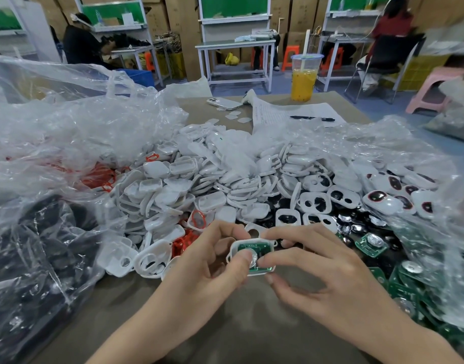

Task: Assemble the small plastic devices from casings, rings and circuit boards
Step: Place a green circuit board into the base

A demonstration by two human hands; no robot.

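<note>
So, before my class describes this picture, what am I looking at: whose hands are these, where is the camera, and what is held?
No machine here: a person wears one camera on the head, looking down at their own hands. The left hand and right hand both grip a small white plastic casing with a green circuit board seated in it. On the brown table lie heaps of white plastic casings, red rings and loose green boards, among clear plastic bags.

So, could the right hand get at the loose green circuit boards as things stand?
Probably yes: the circuit boards lie uncovered just beside the right hand, though its fingers now pinch the casing.
</note>
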